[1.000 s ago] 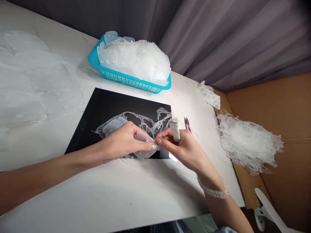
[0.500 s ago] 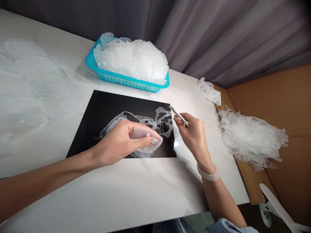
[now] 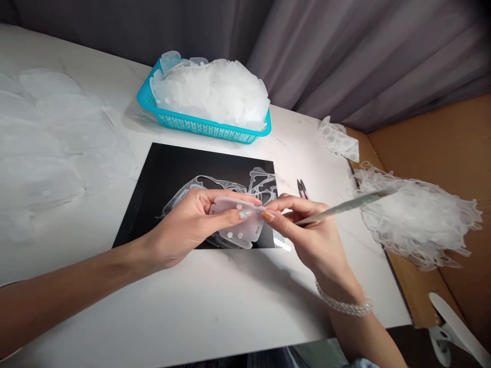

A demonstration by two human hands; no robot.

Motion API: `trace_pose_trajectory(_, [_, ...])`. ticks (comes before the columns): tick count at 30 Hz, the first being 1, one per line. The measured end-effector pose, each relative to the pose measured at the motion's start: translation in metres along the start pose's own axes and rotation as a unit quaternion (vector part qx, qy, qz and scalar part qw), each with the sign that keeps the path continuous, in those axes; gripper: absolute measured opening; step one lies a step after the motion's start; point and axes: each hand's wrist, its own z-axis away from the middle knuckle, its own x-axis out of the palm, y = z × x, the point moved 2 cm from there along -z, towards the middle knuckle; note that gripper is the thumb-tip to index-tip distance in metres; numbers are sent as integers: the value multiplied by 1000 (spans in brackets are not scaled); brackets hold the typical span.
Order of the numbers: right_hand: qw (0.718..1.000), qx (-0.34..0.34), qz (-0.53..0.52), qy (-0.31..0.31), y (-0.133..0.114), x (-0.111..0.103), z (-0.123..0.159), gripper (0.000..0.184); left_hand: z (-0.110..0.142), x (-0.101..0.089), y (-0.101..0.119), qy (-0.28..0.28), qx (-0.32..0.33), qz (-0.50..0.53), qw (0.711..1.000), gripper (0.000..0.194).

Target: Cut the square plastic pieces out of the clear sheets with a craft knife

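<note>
My left hand (image 3: 199,225) is closed on a flat, translucent white silicone-like piece (image 3: 245,230) with small raised dots and slots, thumb on its face. At the right edge of that piece, the thumb and fingertips of my right hand (image 3: 307,225) pinch together. A slim, pale, pointed tool (image 3: 345,204) lies across the right hand behind the thumb, its far end sticking out to the right. Beneath both hands is a black mat (image 3: 153,179), on which clear frame-like offcuts (image 3: 207,181) lie, partly covered by the left hand.
A blue basket (image 3: 199,128) heaped with similar pieces stands at the back. Many more translucent sheets (image 3: 57,138) spread over the left. Small snips (image 3: 302,189) lie right of the mat. A pile of offcuts (image 3: 418,225) is by the cardboard (image 3: 441,138) at right.
My right hand has come left to the piece and now pinches its edge. The slim tool has swung to point right. The snips have come into sight.
</note>
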Motion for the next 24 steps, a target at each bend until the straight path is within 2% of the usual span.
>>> trace_pose_trajectory(5, [1000, 12, -15, 11, 4, -1, -1, 9, 1, 2, -6, 11, -55, 102, 993, 14])
trace_pose_trajectory(9, [1000, 17, -16, 19, 3, 1, -1, 9, 1, 2, -8, 12, -75, 131, 989, 14])
trace_pose_trajectory(14, [999, 27, -35, 30, 7, -1, -3, 11, -1, 1, -6, 12, -78, 134, 988, 16])
trace_pose_trajectory(19, [988, 77, -128, 47, 12, -8, -7, 17, -3, -4, 4, 7, -55, 94, 994, 19])
trace_pose_trajectory(24, [979, 109, -171, 21, 13, -7, -8, 23, -4, -7, 9, 31, -48, 87, 995, 19])
